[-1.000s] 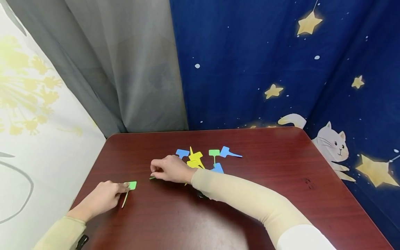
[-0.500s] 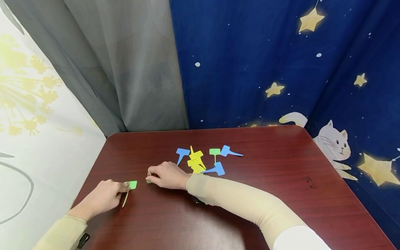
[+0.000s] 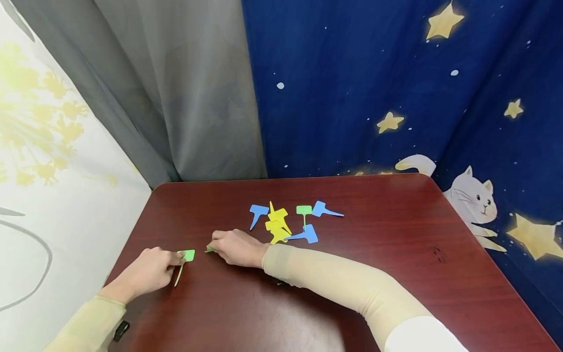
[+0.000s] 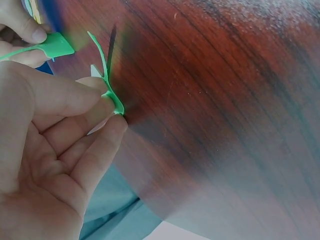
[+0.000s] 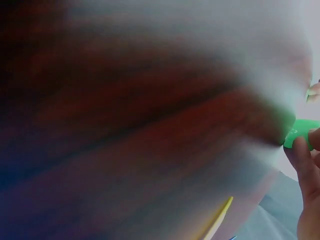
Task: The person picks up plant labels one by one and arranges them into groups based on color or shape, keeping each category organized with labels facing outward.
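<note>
At the left of the table my left hand (image 3: 147,273) pinches a green T-shaped plant label (image 3: 189,255) by its flat head. In the left wrist view the thin stem of this green label (image 4: 105,65) points away from the fingertips. To the right of it, my right hand (image 3: 239,248) pinches a second green plant label (image 3: 209,249), mostly hidden by the fingers in the head view. The left wrist view shows that label's flat head (image 4: 60,46) beside the right thumb. The two labels are apart.
Behind the right hand lie overlapping yellow labels (image 3: 277,215), a blue label (image 3: 258,210) on their left, another green label (image 3: 304,210) and blue labels (image 3: 311,233) on their right. A curtain (image 3: 211,122) hangs behind the brown table (image 3: 374,220).
My right hand has drawn a little toward the left hand and the near side with its green label, uncovering blue and yellow labels behind it. The left hand keeps its hold, almost still.
</note>
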`<state>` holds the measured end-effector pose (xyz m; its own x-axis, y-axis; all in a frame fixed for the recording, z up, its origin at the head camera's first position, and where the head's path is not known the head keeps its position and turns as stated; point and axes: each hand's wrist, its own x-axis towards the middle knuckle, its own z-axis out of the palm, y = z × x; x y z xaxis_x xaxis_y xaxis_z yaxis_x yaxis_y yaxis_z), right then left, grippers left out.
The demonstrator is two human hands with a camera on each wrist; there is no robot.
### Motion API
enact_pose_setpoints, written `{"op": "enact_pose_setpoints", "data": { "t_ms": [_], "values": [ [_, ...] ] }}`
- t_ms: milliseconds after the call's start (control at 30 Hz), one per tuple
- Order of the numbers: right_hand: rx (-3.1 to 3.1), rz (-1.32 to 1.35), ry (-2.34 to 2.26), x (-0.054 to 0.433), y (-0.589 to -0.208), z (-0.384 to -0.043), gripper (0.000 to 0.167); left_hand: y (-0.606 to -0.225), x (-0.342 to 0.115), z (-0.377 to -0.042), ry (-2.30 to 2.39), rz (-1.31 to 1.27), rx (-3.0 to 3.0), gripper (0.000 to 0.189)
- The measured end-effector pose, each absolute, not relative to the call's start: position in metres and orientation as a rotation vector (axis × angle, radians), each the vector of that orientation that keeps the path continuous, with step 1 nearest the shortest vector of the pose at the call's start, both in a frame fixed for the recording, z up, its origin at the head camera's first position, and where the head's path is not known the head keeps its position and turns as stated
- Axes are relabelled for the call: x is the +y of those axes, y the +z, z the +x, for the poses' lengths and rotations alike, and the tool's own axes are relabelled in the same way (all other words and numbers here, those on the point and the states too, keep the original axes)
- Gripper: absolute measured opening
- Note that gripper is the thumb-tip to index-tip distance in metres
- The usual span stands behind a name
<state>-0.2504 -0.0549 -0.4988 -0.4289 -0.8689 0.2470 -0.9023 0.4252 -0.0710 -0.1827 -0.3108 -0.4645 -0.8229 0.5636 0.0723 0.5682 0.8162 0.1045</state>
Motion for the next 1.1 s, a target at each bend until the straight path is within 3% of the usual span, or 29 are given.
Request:
{"op": "enact_pose_setpoints", "data": {
  "t_ms": [233, 433, 1100],
  "values": [
    [-2.422, 1.627, 0.078, -0.060, -0.494, -0.247, 0.021, -0.462, -0.311, -0.184, -0.142, -0.904, -2.986, 0.031],
    [-2.408, 1.669, 0.061, -0.064, -0.494, -0.248, 0.020, -0.464, -0.308, -0.181, -0.189, -0.888, -2.991, 0.015],
    [-2.416, 1.622, -0.120, -0.078, -0.500, -0.248, 0.023, -0.466, -0.309, -0.180, -0.247, -0.834, -2.998, 0.016]
  ]
}}
